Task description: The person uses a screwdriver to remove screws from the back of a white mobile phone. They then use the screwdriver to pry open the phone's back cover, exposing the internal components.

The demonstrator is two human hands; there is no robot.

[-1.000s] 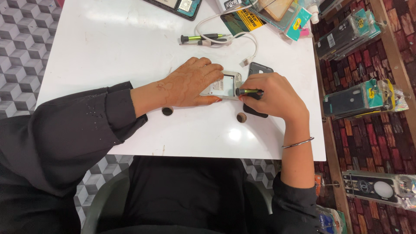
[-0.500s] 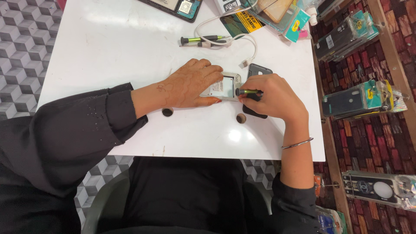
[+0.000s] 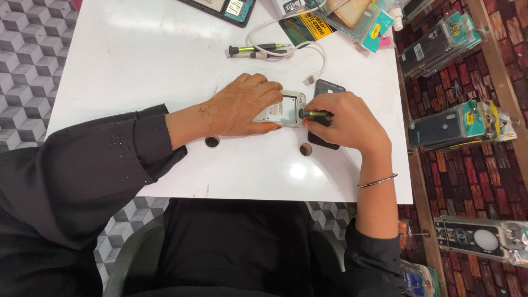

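Two hands are at work on one small opened device [image 3: 287, 108] lying flat on the white table [image 3: 137, 66]; the left hand [image 3: 242, 107] lies palm down with its fingers spread and flattened over the device's left part, pinning it to the surface rather than gripping it; the right hand [image 3: 345, 122] is closed in a pinch around a green-handled screwdriver [image 3: 314, 114], whose tip points toward the device's right edge, just beyond the left fingertips. A dark phone body [image 3: 324, 91] lies partly under the right fingers, touching the device's right side; two small round dark caps [image 3: 212, 141] sit on the table near the heel of each hand. Beyond the left knuckles lie a second screwdriver [image 3: 256, 49] and a looped white cable [image 3: 308, 47]; packaged phone cases [image 3: 440, 127] hang well apart, outside the right wrist.

Judgement on method: the driver should stay seated square in the screw head, turned by the fingertips alone; the flattening hand should press evenly so the device does not pivot; whether the tip is actually engaged cannot be told from this view; loosened screws would be safest parked near the caps.
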